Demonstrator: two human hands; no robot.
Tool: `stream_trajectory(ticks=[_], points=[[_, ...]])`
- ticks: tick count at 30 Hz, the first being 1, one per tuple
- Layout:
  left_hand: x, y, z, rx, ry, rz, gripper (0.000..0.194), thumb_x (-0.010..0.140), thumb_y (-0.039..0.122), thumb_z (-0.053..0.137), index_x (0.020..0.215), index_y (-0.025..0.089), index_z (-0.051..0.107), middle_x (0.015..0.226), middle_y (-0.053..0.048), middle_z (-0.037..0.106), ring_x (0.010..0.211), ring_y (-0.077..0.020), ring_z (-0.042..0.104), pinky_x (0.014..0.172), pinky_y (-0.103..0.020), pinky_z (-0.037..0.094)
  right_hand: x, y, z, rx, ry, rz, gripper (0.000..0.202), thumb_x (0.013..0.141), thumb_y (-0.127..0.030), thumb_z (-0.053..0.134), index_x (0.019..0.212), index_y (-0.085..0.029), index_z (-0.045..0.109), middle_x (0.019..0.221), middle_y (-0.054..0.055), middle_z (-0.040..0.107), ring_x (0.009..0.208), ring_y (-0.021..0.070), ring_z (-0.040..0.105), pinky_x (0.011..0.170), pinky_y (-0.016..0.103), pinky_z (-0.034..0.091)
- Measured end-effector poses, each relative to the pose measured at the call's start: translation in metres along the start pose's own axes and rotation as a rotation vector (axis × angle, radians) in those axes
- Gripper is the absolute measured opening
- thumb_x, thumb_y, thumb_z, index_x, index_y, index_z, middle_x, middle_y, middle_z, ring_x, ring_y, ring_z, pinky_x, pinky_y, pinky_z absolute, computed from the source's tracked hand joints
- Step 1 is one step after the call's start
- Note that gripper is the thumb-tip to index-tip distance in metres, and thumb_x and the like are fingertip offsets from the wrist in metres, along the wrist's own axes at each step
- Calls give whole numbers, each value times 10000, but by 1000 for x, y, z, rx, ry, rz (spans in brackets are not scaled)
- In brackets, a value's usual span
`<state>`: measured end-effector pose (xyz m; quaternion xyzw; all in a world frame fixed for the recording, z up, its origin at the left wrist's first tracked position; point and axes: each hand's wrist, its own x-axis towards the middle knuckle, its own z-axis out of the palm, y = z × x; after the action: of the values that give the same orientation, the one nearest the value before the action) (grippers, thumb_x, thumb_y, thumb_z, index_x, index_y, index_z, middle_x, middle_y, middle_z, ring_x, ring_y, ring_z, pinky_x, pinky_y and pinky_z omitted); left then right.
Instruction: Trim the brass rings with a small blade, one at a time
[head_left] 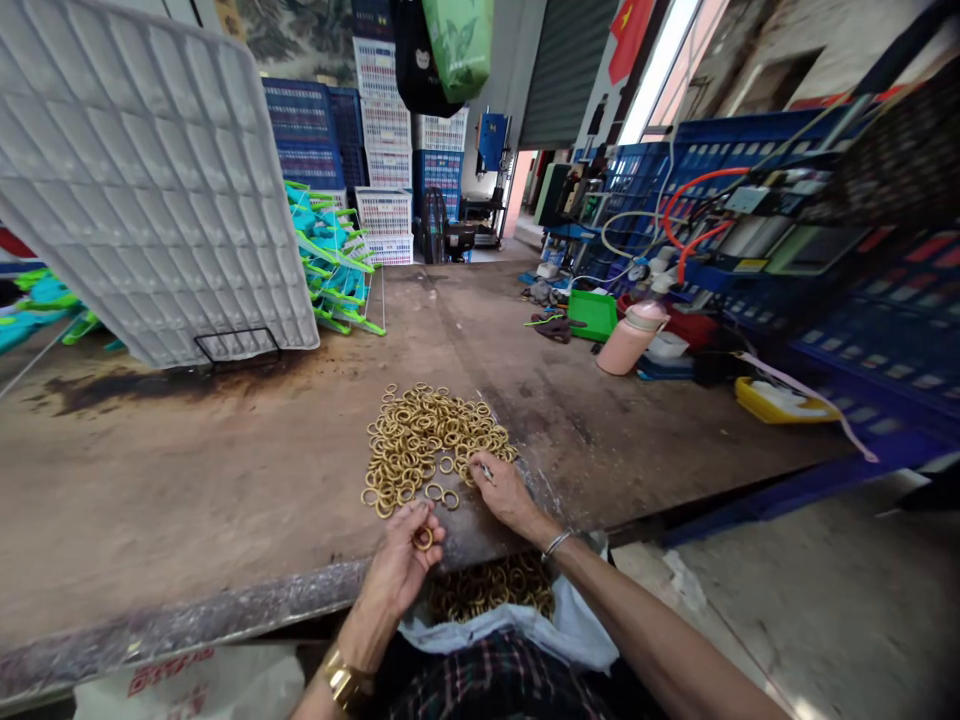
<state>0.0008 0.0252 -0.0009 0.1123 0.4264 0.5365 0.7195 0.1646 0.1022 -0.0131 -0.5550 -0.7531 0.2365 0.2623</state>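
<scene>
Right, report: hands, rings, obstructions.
Left hand holding a gold-coloured ring. Right hand at the right side of the ring pile. No obstruction visible between hands and pile.

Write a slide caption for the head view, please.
Left hand holds a gold-coloured ring; right hand at the ring pile.

A broad brown table (247, 490) with a scuffed, grayish front edge. Near the middle of that edge lies a heap of gold-colored rings (420, 425), with a few spread loose around its rim. Toward the left side of the surface, a pale ribbed panel (172, 190) stands tilted over a dark stain (112, 388). Toward the right side are a green tray (594, 314) and, just beside it, a pink bottle (628, 345).
</scene>
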Motion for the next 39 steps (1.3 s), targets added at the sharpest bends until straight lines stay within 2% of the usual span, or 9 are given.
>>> stream_trajectory(ticks=[5, 10, 13, 18, 21, 26, 32, 35, 39], points=[[3, -5, 8, 177, -13, 103, 309, 631, 339, 694, 830, 158, 542, 601, 37, 546, 499, -77, 533, 372, -138, 392, -7, -1, -3, 94, 25, -50, 186, 832, -229, 394, 828, -184, 574, 755, 10, 618, 694, 121, 542, 658, 206, 380], [10, -9, 13, 372, 2, 231, 344, 664, 450, 628, 838, 166, 544, 605, 46, 507, 446, -55, 452, 335, -129, 317, -12, -3, -3, 90, 21, -76, 193, 828, -232, 393, 836, -185, 580, 739, 13, 614, 665, 118, 533, 634, 200, 377], [15, -10, 15, 491, -5, 281, 331, 695, 461, 586, 844, 169, 543, 598, 49, 490, 430, -56, 419, 332, -138, 297, -14, -12, -3, 70, -6, -97, 200, 830, -243, 392, 814, -181, 582, 696, 9, 597, 626, 117, 518, 602, 203, 365], [18, -8, 18, 625, -7, 327, 249, 715, 408, 554, 686, 165, 508, 478, 81, 396, 377, -53, 337, 350, -155, 264, -16, -28, -1, 147, -31, -118, 175, 811, -226, 407, 819, -178, 575, 741, 12, 597, 686, 119, 520, 650, 212, 374], [17, -6, 16, 633, -12, 358, 224, 741, 386, 521, 677, 173, 492, 480, 81, 391, 380, -59, 329, 363, -166, 256, -15, -31, 1, 294, -33, -35, 163, 803, -241, 413, 781, -172, 559, 701, -4, 571, 665, 112, 505, 641, 212, 379], [11, -4, 14, 738, 17, 487, 202, 782, 348, 485, 678, 178, 517, 513, 62, 430, 445, -84, 382, 443, -194, 309, -18, -28, 7, 544, -78, 228, 205, 817, -330, 395, 704, -181, 477, 477, -76, 399, 414, 72, 344, 442, 185, 300], [4, -5, 16, 885, -34, 695, 191, 805, 297, 476, 694, 176, 572, 617, 16, 539, 596, -121, 485, 597, -229, 373, -23, -35, 10, 591, -136, 238, 278, 815, -355, 394, 596, -185, 425, 452, -70, 388, 404, 61, 324, 423, 181, 276], [2, -7, 14, 823, -42, 608, 192, 800, 335, 489, 740, 173, 573, 610, 23, 529, 557, -108, 472, 556, -218, 373, -21, -37, 9, 548, -108, 188, 235, 775, -292, 432, 572, -175, 444, 483, -58, 420, 464, 70, 373, 464, 183, 301], [1, -10, 10, 661, -89, 340, 286, 783, 451, 488, 763, 171, 540, 542, 56, 465, 405, -63, 373, 408, -182, 306, -22, -37, 8, 495, -88, 145, 187, 743, -258, 452, 590, -159, 493, 531, -52, 457, 514, 74, 402, 491, 184, 308]])
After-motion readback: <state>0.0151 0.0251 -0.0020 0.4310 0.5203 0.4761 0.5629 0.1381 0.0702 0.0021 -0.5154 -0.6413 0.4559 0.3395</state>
